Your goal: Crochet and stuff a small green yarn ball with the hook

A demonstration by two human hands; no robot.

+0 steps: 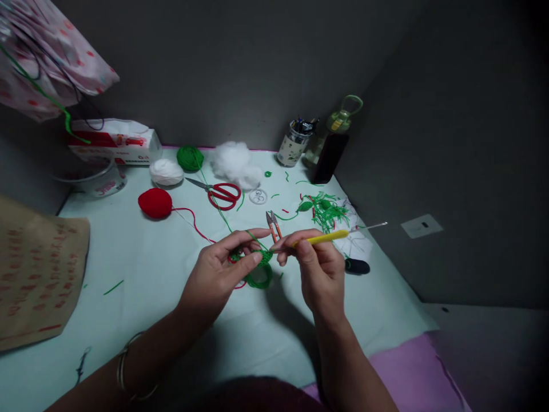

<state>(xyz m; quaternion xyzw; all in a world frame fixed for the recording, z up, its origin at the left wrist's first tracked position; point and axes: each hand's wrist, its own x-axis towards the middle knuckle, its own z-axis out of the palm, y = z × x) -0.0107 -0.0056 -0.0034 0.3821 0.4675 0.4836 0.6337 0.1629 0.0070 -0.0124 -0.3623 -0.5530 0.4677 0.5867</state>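
Pinched in my left hand point(227, 260) is a small green crochet piece point(265, 257), with green yarn running over the fingers toward the green yarn ball point(189, 158). My right hand point(319, 266) grips a yellow-handled crochet hook point(328, 237), whose near end meets the crochet piece; its tip there is hidden by my fingers. A loop of green yarn point(259, 279) hangs below the piece. Red yarn from the red yarn ball point(155, 203) passes behind my left hand. Orange thread snips point(273, 224) lie just beyond my fingertips.
Red-handled scissors point(223, 195), white yarn point(166, 172), stuffing point(237, 163) and a small round case point(258, 197) lie behind my hands. Green scraps point(328, 213) are heaped right. A pen cup point(294, 143), phone point(329, 158) and bottle point(341, 120) stand at the back; a paper bag point(40, 274) is left.
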